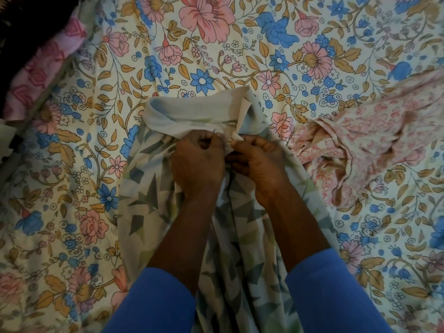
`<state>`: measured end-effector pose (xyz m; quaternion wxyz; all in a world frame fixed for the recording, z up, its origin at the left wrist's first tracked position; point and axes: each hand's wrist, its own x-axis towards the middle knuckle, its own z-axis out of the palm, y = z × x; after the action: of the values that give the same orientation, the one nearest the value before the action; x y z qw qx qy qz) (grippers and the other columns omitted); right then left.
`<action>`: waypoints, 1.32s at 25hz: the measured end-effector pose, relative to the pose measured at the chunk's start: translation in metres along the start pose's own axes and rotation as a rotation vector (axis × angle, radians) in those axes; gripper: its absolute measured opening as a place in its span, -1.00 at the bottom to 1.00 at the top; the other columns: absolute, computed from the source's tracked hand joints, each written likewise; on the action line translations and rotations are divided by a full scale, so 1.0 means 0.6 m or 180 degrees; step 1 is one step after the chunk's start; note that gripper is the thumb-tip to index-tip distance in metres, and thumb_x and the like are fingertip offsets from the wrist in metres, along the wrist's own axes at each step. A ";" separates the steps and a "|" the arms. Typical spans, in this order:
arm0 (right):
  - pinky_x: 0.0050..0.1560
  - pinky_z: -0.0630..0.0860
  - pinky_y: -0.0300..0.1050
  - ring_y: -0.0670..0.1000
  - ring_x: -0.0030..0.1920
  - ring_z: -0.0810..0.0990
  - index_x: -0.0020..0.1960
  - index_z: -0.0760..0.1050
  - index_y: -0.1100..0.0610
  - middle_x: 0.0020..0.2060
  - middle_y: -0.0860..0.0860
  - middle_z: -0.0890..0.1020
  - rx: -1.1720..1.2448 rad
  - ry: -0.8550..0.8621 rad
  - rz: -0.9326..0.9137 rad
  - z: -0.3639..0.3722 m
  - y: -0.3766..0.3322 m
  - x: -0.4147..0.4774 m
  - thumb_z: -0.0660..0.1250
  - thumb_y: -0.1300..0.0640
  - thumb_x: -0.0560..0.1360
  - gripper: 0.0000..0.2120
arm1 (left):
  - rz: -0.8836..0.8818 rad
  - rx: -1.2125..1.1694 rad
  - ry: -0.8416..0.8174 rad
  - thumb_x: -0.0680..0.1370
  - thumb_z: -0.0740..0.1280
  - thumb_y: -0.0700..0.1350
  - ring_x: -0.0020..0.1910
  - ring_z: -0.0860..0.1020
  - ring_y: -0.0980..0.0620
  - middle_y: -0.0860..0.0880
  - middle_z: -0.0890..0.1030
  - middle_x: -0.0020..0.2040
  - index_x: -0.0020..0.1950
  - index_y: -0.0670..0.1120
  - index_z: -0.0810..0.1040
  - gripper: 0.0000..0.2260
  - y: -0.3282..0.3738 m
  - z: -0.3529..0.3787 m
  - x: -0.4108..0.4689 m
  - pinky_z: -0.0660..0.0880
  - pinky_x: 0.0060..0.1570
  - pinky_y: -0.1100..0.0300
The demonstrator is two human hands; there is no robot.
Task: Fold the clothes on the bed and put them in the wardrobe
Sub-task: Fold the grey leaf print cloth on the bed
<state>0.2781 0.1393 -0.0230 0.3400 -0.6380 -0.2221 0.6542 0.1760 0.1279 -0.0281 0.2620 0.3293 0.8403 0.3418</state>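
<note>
1. The leaf-print garment (144,207) lies in the middle of the bed. Its long body runs down toward the person, and its plain banded edge is turned over at the far end. Laid lengthwise like this, it probably has room to be flattened and folded.
2. The left hand (197,162) grips that far edge, its fingers (211,140) curled round a bunch of cloth. The right hand (259,164) touches it and pinches the same edge with curled fingers. The hands meet at the garment's midline, I judge to bring the two sides together and square the edge. Whether a tie or a seam sits between them, I cannot tell.
3. Blue sleeves (156,304) cover both forearms over the garment's near half.
4. Just right of the leaf-print garment, a pink floral garment (360,145) lies crumpled and unfolded, apparently awaiting its turn.
5. The flowered bed sheet (216,56) spreads beyond the garment on every side and serves as the folding surface.
6. Well to the garment's upper left, a pink patterned cloth (40,75) lies at the bed's edge. No wardrobe is in view.
</note>
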 end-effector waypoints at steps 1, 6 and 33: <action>-0.24 0.64 -0.18 0.00 -0.29 0.69 -0.03 0.65 0.18 -0.23 0.12 0.71 -0.0006 0.0026 -0.0062 0.002 0.003 0.000 0.43 0.29 0.55 -0.95 | -0.0005 -0.0184 -0.0115 0.55 0.48 -0.02 -0.22 0.62 0.12 0.10 0.68 -0.19 -0.04 0.00 0.70 -0.92 -0.005 -0.006 0.003 0.58 -0.16 0.21; 0.01 0.70 0.07 0.18 -0.07 0.74 0.13 0.67 0.23 -0.09 0.19 0.74 0.0086 0.0115 -0.0497 0.005 0.034 0.004 0.46 0.29 0.54 -0.83 | -0.0386 -0.0721 -0.1002 0.51 0.50 -0.05 -0.20 0.69 0.04 0.06 0.72 -0.25 -0.13 0.03 0.75 -0.95 -0.003 -0.028 0.010 0.66 -0.07 0.07; -0.19 0.71 0.09 0.09 -0.26 0.73 -0.14 0.67 0.11 -0.29 0.03 0.73 -0.1408 0.0493 -0.0792 0.019 0.011 0.010 0.48 0.25 0.42 -0.93 | -0.0767 -0.0733 -0.1667 0.41 0.54 0.20 -0.15 0.72 -0.05 0.02 0.73 -0.25 -0.22 0.01 0.74 -0.73 -0.005 -0.033 0.028 0.66 0.06 -0.12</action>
<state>0.2661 0.1406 -0.0310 0.2861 -0.7128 -0.4098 0.4920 0.1508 0.1302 -0.0215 0.5438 0.2723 0.7330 0.3048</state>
